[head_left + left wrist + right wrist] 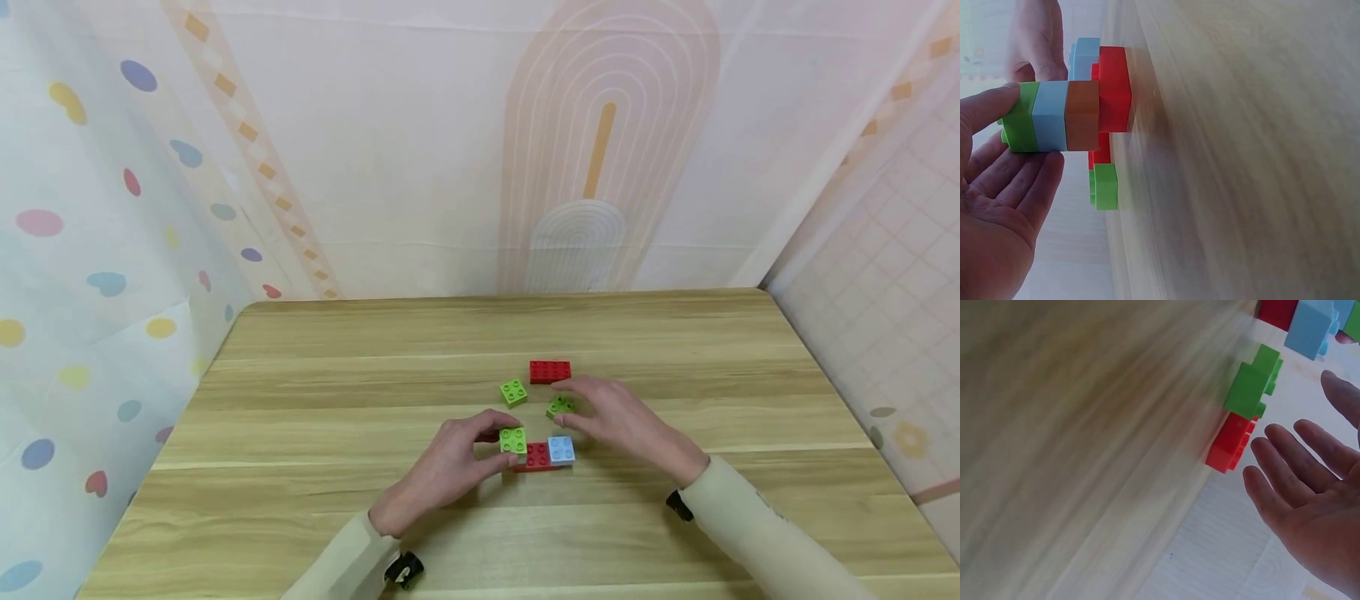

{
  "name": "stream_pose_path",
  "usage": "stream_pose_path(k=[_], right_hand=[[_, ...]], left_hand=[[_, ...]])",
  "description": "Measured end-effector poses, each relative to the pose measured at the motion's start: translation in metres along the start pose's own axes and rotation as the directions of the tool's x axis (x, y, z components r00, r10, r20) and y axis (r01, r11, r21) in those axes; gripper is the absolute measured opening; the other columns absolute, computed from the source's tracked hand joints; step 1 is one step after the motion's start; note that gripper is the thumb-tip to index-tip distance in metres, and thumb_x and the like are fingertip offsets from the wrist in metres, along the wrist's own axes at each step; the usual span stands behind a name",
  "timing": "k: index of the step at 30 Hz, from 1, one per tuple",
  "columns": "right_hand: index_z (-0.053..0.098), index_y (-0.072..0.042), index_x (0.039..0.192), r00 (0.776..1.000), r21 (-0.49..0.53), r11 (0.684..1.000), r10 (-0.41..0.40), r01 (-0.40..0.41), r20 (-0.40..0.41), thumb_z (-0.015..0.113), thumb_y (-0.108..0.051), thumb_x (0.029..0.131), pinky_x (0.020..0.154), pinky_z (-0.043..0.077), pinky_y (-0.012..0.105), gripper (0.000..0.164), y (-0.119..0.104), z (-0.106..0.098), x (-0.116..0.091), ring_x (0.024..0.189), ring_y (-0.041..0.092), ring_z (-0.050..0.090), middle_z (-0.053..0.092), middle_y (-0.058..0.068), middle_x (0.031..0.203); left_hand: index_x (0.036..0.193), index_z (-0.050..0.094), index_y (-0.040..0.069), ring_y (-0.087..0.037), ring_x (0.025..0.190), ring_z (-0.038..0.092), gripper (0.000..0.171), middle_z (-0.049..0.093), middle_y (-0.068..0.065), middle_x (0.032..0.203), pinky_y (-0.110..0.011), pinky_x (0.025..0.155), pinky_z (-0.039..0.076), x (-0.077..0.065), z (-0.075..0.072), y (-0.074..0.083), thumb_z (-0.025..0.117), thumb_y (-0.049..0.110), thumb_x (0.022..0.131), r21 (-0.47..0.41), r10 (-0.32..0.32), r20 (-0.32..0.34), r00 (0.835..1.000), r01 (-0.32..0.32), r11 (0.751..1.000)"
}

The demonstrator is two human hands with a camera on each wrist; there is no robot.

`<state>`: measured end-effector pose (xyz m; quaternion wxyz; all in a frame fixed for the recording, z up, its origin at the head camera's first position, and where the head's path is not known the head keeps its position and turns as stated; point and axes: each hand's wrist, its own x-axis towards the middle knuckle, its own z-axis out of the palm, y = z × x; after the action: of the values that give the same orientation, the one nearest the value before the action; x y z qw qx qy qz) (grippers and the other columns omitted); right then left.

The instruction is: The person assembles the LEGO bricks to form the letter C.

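Observation:
A small tower stands on the left end of a red brick [537,456]. From the top, it has a green brick [1020,119], a light blue brick [1050,116] and an orange-brown brick [1082,116]. My left hand [465,454] pinches the green top brick between thumb and fingers. Another light blue brick [561,451] sits on the red brick's right end. My right hand [618,421] hovers with spread, bent fingers around a green studded piece [559,407], holding nothing. In the right wrist view a gap shows between its fingers and that piece [1247,390].
Behind the tower, a loose green square brick [513,393] lies on the wooden table [300,467]. A long red brick [550,372] lies farther back, beyond the right fingertips. Patterned cloth [405,167] hangs along the table's back and sides.

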<state>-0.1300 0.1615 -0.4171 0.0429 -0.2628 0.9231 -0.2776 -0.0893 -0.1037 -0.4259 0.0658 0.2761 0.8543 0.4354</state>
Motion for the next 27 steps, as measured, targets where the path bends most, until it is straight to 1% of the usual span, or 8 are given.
stream_pose_path(k=[10, 14, 18, 21, 23, 27], right_hand=[[0.063, -0.006, 0.130, 0.996, -0.024, 0.999, 0.044, -0.042, 0.077, 0.076, -0.033, 0.089, 0.095, 0.050, 0.043, 0.050, 0.009, 0.007, 0.009, 0.108, 0.019, 0.060, 0.065, 0.004, 0.122], [0.063, -0.006, 0.130, 0.995, -0.047, 0.998, 0.051, -0.047, 0.087, 0.077, -0.031, 0.089, 0.095, 0.050, 0.043, 0.050, 0.009, 0.010, 0.011, 0.108, 0.020, 0.060, 0.065, 0.006, 0.123], [0.063, -0.007, 0.130, 0.994, -0.057, 0.997, 0.065, -0.061, 0.090, 0.076, -0.026, 0.089, 0.098, 0.048, 0.046, 0.048, 0.008, 0.010, 0.011, 0.115, 0.024, 0.059, 0.064, 0.008, 0.127], [0.062, -0.007, 0.131, 0.993, -0.046, 0.996, 0.080, -0.076, 0.085, 0.075, -0.022, 0.089, 0.098, 0.048, 0.047, 0.046, 0.008, 0.008, 0.010, 0.116, 0.026, 0.058, 0.063, 0.008, 0.127], [0.062, -0.006, 0.131, 0.994, -0.029, 0.996, 0.086, -0.084, 0.073, 0.075, -0.021, 0.089, 0.099, 0.047, 0.048, 0.046, 0.007, 0.007, 0.009, 0.117, 0.027, 0.058, 0.063, 0.009, 0.128], [0.062, -0.005, 0.130, 0.997, 0.004, 0.998, 0.068, -0.068, 0.035, 0.074, -0.019, 0.089, 0.099, 0.048, 0.049, 0.045, 0.006, 0.002, 0.006, 0.118, 0.028, 0.058, 0.063, 0.009, 0.127]], left_hand=[[0.124, 0.064, 0.018, -0.011, 0.104, 0.063, 0.036, 0.067, 0.007, 0.119, -0.034, 0.092, 0.052, -0.001, 0.000, -0.002, 0.075, 0.027, 0.091, 0.008, -0.023, 0.009, 1.000, 0.023, 1.000], [0.125, 0.064, 0.018, -0.011, 0.104, 0.063, 0.035, 0.067, 0.007, 0.119, -0.034, 0.092, 0.052, -0.001, 0.001, -0.002, 0.074, 0.026, 0.092, 0.009, -0.023, 0.011, 1.000, 0.023, 1.000], [0.125, 0.065, 0.018, -0.011, 0.105, 0.063, 0.034, 0.067, 0.007, 0.119, -0.034, 0.092, 0.053, -0.001, 0.001, -0.002, 0.072, 0.026, 0.093, 0.002, -0.028, 0.011, 1.000, 0.028, 1.000], [0.124, 0.065, 0.018, -0.012, 0.105, 0.063, 0.033, 0.067, 0.008, 0.119, -0.035, 0.092, 0.052, -0.001, 0.002, -0.002, 0.072, 0.025, 0.093, -0.007, -0.031, 0.011, 0.999, 0.031, 0.999], [0.124, 0.065, 0.018, -0.013, 0.106, 0.064, 0.032, 0.067, 0.008, 0.119, -0.035, 0.093, 0.052, -0.001, 0.002, -0.003, 0.072, 0.025, 0.093, -0.015, -0.032, 0.010, 0.999, 0.032, 0.999], [0.124, 0.065, 0.019, -0.014, 0.106, 0.064, 0.032, 0.068, 0.008, 0.118, -0.035, 0.093, 0.052, -0.002, 0.002, -0.003, 0.072, 0.024, 0.093, -0.026, -0.034, 0.005, 0.999, 0.034, 0.999]])
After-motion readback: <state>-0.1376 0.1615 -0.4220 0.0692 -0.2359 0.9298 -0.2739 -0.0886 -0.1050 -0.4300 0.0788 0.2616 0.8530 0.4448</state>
